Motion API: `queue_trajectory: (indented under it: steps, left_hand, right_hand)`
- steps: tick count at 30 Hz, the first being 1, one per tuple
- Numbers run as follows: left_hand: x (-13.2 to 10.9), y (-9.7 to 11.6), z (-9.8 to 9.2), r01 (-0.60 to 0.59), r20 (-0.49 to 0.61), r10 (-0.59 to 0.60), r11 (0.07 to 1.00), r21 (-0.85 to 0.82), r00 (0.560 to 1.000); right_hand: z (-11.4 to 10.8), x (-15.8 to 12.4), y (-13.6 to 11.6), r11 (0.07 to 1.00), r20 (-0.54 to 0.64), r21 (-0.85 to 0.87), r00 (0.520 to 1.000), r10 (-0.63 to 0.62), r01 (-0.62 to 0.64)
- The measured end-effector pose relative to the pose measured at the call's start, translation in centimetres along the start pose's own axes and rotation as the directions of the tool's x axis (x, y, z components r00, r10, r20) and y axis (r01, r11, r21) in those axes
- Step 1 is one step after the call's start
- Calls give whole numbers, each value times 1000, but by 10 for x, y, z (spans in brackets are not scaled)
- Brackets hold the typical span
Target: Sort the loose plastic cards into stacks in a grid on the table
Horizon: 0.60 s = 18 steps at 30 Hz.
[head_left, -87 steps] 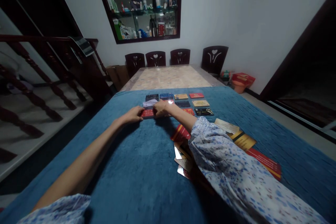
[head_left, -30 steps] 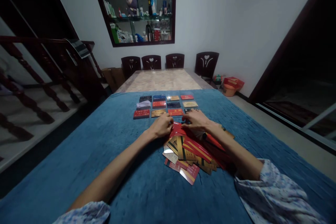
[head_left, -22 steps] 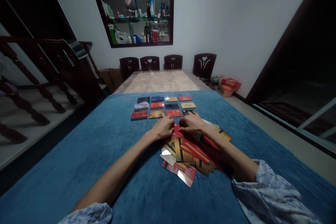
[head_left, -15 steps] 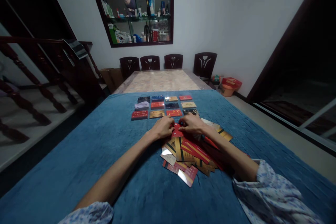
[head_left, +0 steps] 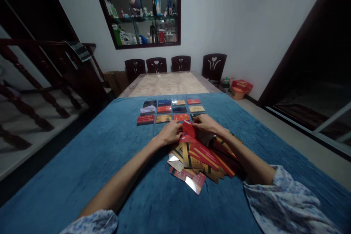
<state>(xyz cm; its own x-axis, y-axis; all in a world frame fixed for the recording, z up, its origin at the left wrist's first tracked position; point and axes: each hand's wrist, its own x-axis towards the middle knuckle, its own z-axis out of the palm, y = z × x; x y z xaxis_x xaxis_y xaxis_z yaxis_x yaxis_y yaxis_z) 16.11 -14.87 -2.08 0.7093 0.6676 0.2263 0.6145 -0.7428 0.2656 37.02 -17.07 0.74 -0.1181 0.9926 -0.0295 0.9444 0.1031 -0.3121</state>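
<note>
A red card is tilted up between my two hands, above the loose pile. My right hand pinches it at its right side. My left hand is curled at its left edge, fingertips against the red cards there. Under and nearer than my hands spreads a loose pile of cards: a gold card with a dark stripe, red-and-gold cards and a pinkish card with a bright glare. My right wrist and forearm hide part of the pile.
Beyond my hands lie neat card stacks in rows, among them a red stack, a gold stack and a white-topped stack. A blue cloth covers the near table. Dark chairs stand at the far end.
The red card has been lifted from lying flat to a tilted position. My right hand has risen slightly and moved a little right; my left hand has stayed nearly in place.
</note>
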Motion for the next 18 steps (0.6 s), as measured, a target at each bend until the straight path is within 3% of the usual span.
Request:
queue_trajectory:
  steps: [6, 13, 18]
  left_hand:
    - [-1, 8, -5, 22, -61, -22, 1000, -6, 998]
    - [-1, 19, -5, -23, -123, 22, 1000, -11, 992]
    - [-2, 24, -3, -17, -104, 20, 999, 33, 994]
  right_hand:
    - [-4, 1, 6, 983, -77, 183, 996, 43, -28]
    - [7, 0, -11, 958, -145, 256, 975, 171, -130]
    - [12, -1, -22, 946, -158, 295, 970, 185, -133]
